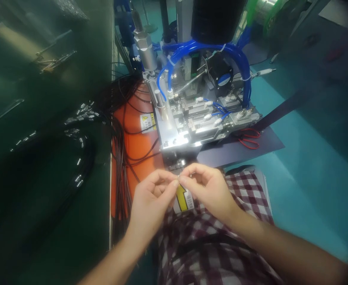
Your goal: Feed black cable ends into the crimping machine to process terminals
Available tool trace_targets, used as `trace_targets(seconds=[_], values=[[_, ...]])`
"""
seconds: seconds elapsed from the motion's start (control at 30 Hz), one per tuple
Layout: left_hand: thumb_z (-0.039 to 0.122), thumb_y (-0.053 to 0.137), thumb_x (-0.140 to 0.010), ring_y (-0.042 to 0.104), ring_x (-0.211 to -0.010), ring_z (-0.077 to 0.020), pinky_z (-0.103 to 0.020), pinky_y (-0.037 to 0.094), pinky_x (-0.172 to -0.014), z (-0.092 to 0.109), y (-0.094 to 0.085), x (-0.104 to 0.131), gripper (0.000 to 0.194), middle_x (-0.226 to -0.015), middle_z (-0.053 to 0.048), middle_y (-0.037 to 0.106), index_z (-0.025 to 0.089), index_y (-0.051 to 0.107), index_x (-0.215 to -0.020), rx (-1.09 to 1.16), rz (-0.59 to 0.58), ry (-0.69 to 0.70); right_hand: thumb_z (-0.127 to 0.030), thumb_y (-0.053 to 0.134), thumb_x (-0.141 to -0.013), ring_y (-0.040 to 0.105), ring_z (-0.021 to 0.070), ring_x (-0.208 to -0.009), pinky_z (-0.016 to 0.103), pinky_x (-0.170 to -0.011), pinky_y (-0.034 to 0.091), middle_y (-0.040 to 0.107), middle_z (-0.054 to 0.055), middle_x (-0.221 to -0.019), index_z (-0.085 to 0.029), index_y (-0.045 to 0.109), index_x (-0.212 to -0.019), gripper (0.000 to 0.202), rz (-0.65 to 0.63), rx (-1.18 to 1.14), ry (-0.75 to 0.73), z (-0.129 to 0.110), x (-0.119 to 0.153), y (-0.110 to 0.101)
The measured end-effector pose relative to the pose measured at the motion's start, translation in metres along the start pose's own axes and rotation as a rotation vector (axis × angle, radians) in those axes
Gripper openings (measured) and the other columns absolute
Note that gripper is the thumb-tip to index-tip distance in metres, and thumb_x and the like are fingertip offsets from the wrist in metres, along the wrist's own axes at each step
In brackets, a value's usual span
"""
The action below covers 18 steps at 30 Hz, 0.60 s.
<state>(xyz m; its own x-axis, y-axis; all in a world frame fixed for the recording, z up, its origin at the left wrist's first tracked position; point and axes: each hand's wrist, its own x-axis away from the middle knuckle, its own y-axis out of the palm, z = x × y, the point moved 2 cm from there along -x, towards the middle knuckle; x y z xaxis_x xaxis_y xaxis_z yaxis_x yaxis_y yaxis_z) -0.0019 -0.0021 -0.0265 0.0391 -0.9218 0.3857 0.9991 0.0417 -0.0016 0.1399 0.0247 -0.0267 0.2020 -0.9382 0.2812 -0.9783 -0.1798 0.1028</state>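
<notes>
Black cables left of the pneumatic fixture. Just in front of it, I have left hand and right hand pinched closed, nearly meeting; any piece between is too small to identify. Step, judged: fine fingertip handling. Next move calls for steadiness.

Bare hands, bare forearms, maroon-white checked garment, possibly an apron

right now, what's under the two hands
Between the left hand and right hand, a white label with a yellow arrow shows, with checkered cloth lower down. Whatever lies directly beneath the hands is covered.
</notes>
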Motion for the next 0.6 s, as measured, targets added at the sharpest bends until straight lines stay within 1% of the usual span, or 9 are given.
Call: trace_targets(seconds=[0.1,0.17,0.27,0.37,0.4,0.43,0.53,0.57,0.6], values=[[0.034,0.068,-0.082,0.041,-0.045,-0.0059,-0.017,0.031,-0.046,-0.0011,-0.0008,-0.0007,0.017,-0.049,0.006,0.048,0.019,0.059,-0.082,0.019,0.004,0.011,-0.035,0.070,-0.075,0.034,0.0064,-0.043,0.019,-0.040,0.027,0.043,-0.007,-0.047,-0.015,0.063,-0.075,0.022,-0.002,-0.067,0.059,0.0039,0.0003,0.0016],[0.033,0.068,-0.082,0.042,-0.046,-0.0060,-0.017,0.032,-0.047,-0.0015,-0.0009,-0.0011,0.016,-0.051,0.006,0.050,0.020,0.059,-0.082,0.042,0.004,0.023,-0.036,0.070,-0.075,0.034,0.0062,-0.042,0.019,-0.039,0.026,0.043,-0.008,-0.046,-0.015,0.063,-0.075,0.023,0.002,-0.112,0.092,0.0054,0.0002,0.0024],[0.032,0.069,-0.082,0.043,-0.047,-0.0061,-0.018,0.033,-0.048,-0.0021,-0.0005,-0.0013,0.016,-0.054,0.006,0.052,0.020,0.058,-0.082,0.058,0.001,0.031,-0.033,0.069,-0.076,0.035,0.0063,-0.041,0.018,-0.039,0.027,0.043,-0.008,-0.045,-0.015,0.062,-0.074,0.019,0.007,-0.133,0.103,0.0052,0.0003,0.0034],[0.032,0.069,-0.082,0.043,-0.048,-0.0061,-0.018,0.033,-0.050,-0.0015,0.0004,-0.0008,0.017,-0.053,0.006,0.051,0.019,0.058,-0.082,0.066,0.005,0.025,-0.029,0.065,-0.079,0.035,0.0071,-0.041,0.019,-0.039,0.028,0.042,-0.008,-0.045,-0.017,0.060,-0.073,0.015,0.001,-0.080,0.080,0.0047,0.0019,0.0046],[0.032,0.069,-0.081,0.043,-0.048,-0.0061,-0.018,0.033,-0.050,-0.0007,0.0009,-0.0006,0.016,-0.053,0.006,0.051,0.019,0.059,-0.082,0.083,0.005,0.017,-0.027,0.064,-0.080,0.036,0.0076,-0.042,0.020,-0.040,0.029,0.043,-0.007,-0.047,-0.017,0.060,-0.073,0.013,0.013,-0.042,0.033,0.0042,0.0027,0.0047],[0.031,0.069,-0.081,0.042,-0.048,-0.0060,-0.018,0.033,-0.051,0.0003,0.0014,-0.0003,0.016,-0.052,0.006,0.050,0.019,0.059,-0.082,0.111,0.002,0.008,-0.024,0.062,-0.081,0.038,0.0084,-0.044,0.021,-0.042,0.032,0.046,-0.006,-0.051,-0.018,0.059,-0.073,0.012,0.033,0.015,-0.051,0.0032,0.0037,0.0046],[0.030,0.070,-0.079,0.041,-0.049,-0.0058,-0.018,0.032,-0.052,0.0038,0.0025,0.0003,0.016,-0.049,0.007,0.047,0.018,0.059,-0.081,0.209,-0.021,-0.026,-0.015,0.058,-0.083,0.049,0.0116,-0.059,0.025,-0.056,0.042,0.056,0.000,-0.071,-0.019,0.057,-0.074,0.010,0.086,0.228,-0.405,-0.0012,0.0075,0.0050],[0.029,0.071,-0.079,0.041,-0.049,-0.0058,-0.018,0.032,-0.052,0.0046,0.0025,0.0003,0.016,-0.049,0.007,0.047,0.018,0.060,-0.081,0.230,-0.028,-0.038,-0.014,0.057,-0.084,0.051,0.0124,-0.063,0.026,-0.060,0.043,0.057,0.001,-0.075,-0.019,0.057,-0.075,0.011,0.087,0.281,-0.477,-0.0018,0.0085,0.0053],[0.029,0.072,-0.078,0.040,-0.049,-0.0059,-0.018,0.032,-0.052,0.0050,0.0023,0.0003,0.016,-0.049,0.007,0.047,0.018,0.060,-0.081,0.238,-0.031,-0.050,-0.013,0.055,-0.085,0.052,0.0129,-0.065,0.027,-0.061,0.043,0.057,0.001,-0.077,-0.019,0.057,-0.076,0.011,0.077,0.312,-0.497,-0.0016,0.0088,0.0054]])
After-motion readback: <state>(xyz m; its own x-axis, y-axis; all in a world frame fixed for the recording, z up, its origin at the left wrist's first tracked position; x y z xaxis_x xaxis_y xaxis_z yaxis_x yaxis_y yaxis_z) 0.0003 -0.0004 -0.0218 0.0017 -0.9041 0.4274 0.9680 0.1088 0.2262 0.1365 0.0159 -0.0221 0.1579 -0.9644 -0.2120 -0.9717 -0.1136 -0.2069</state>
